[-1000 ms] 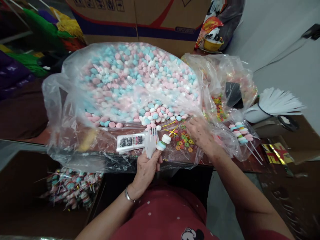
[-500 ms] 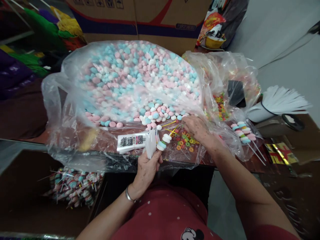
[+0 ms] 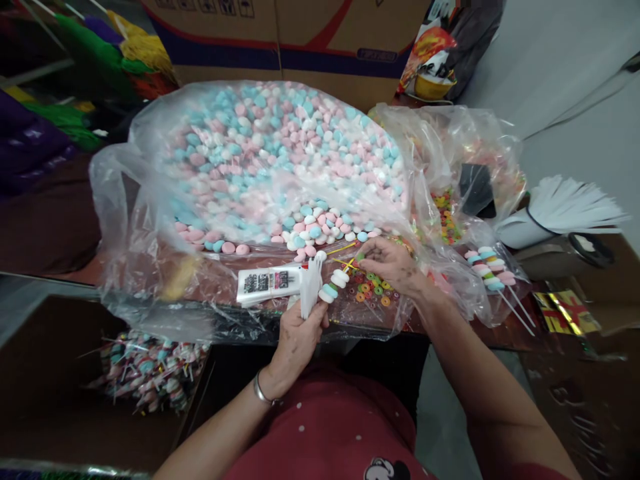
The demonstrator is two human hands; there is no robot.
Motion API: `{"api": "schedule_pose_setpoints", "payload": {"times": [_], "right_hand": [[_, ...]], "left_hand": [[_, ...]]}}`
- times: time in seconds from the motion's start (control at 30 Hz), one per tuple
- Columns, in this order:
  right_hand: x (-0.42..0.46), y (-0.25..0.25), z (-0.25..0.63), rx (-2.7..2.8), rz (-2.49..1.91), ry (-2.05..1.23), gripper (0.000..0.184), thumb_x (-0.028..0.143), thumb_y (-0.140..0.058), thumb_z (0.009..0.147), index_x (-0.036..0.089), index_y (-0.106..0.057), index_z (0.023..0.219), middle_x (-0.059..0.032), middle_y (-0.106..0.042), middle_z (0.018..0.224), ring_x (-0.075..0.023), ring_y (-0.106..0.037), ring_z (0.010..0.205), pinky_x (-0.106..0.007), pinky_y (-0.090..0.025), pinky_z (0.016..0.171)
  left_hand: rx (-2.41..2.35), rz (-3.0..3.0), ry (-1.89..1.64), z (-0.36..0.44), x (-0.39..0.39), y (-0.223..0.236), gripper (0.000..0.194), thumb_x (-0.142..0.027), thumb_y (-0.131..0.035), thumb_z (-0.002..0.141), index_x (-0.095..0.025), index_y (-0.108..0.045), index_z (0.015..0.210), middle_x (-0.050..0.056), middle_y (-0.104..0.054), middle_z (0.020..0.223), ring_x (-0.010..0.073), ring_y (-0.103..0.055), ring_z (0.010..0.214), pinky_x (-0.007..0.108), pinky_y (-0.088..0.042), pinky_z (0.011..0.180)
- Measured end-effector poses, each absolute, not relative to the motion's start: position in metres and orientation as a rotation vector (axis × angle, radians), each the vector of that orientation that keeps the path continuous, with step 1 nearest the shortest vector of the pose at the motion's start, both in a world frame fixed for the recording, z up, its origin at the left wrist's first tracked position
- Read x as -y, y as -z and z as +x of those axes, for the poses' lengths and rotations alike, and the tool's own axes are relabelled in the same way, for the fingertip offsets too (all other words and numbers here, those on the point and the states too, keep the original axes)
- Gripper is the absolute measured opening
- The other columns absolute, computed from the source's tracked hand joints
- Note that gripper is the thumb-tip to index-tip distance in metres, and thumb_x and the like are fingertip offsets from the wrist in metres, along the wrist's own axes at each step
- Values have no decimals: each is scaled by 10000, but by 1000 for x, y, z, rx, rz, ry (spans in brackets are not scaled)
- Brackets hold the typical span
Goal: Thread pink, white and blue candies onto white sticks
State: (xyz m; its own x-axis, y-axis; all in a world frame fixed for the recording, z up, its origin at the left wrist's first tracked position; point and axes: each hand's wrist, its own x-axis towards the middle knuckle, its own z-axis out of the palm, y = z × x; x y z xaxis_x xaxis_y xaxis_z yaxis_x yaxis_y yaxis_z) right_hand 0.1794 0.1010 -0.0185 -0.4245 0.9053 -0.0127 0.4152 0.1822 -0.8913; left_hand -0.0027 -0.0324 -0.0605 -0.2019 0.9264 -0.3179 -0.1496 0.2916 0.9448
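Observation:
My left hand is closed around a bunch of white sticks and a candy skewer threaded with white, blue and green pieces. Just right of the skewer's tip, my right hand pinches a small green candy ring. Beneath that hand lies a loose pile of colourful candy rings. Yellow twist ties rest on the table by the tip. Behind both hands, pink, blue and white marshmallows spill from a large clear bag.
White packets lie left of the sticks. Finished skewers rest at right, near a bundle of white strips and a dark cup. A cardboard box of wrapped skewers stands lower left. A large carton is behind.
My right hand has moved left from beside the ring pile to the skewer's tip, now with a green ring between its fingers. The skewer is tilted slightly more to the right.

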Motion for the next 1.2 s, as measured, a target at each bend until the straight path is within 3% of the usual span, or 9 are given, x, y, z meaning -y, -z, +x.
{"api": "schedule_pose_setpoints", "payload": {"times": [0.1,0.23,0.87,1.1,1.2], "right_hand": [[-83,27,169,1472,-1049,-1581,363,332,-776,683,208,-668,1007,1,-685,822,-121,-609,667,-263,-493,614],[-70,31,159,1282,-1021,-1622,312,305,-826,644,197,-717,916,14,-683,747,-97,-593,594,-247,-501,578],[-69,36,159,1500,-1142,-1309,223,309,-720,744,192,-713,933,-1,-679,813,-110,-608,645,-250,-515,608],[-67,26,163,1886,-1032,-970,211,225,-604,824,211,-723,998,-39,-700,961,-170,-639,913,-325,-513,832],[-64,20,166,1971,-1006,-875,252,210,-534,874,227,-727,1035,-42,-707,968,-170,-641,922,-342,-506,866]], "left_hand": [[-1433,812,-1164,-3,33,62,398,-468,-636,821,-170,-548,573,-65,-399,414,61,-319,377,201,-230,385],[-1485,885,-1153,-4,34,64,423,-491,-627,829,-178,-547,556,-58,-407,432,70,-312,389,217,-224,394],[-1515,929,-1175,-4,33,58,397,-458,-624,825,-198,-553,534,-31,-457,427,108,-410,425,232,-281,421],[-1534,904,-1164,-3,32,59,395,-474,-650,800,-198,-559,533,-30,-463,426,112,-418,427,229,-281,413],[-1548,918,-1171,-3,32,61,395,-482,-639,811,-197,-565,548,-29,-469,442,109,-408,428,230,-267,408]]}}
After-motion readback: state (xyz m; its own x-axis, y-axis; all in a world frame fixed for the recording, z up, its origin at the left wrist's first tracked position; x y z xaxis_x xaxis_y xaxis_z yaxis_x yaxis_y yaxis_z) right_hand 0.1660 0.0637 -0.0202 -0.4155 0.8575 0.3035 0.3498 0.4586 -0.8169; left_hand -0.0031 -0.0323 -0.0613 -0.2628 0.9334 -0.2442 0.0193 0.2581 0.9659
